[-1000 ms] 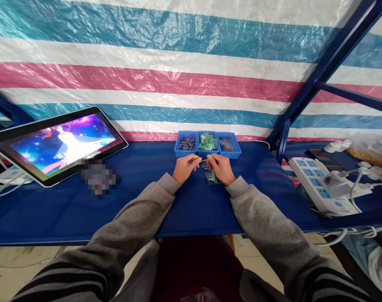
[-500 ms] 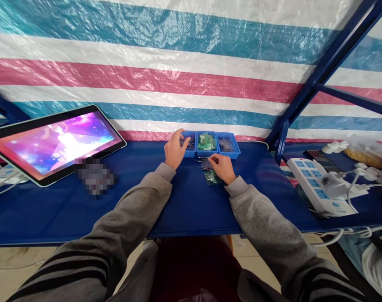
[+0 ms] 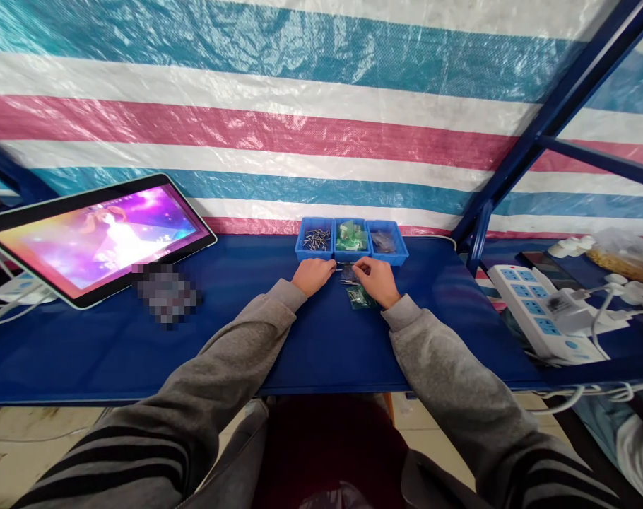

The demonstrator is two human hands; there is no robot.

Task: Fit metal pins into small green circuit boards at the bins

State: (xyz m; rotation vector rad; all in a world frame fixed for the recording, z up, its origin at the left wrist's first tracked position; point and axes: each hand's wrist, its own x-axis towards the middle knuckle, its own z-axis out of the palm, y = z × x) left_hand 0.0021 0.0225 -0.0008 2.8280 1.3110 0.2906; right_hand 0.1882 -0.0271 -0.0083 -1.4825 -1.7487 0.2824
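My left hand is closed on the tabletop just in front of a blue bin of small metal pieces. Its fingertips are pinched together; whatever is between them is too small to make out. My right hand is closed too, thumb and fingers pinching the edge of a small clear plastic bag. Thin dark metal pieces lie at this bag. Partly under my right hand lies a packet with a green part. The middle bin holds green packets; the right one, clear bags.
A lit tablet screen leans at the left, with a blurred-out object before it. At the right stand a white power strip with plugs and cables, and a blue metal frame. Striped sheeting hangs behind.
My left hand has come down from above the metal-pieces bin to the table beside the clear bag, its fingers now closed. My right hand stays at the bag. The view has shifted slightly.
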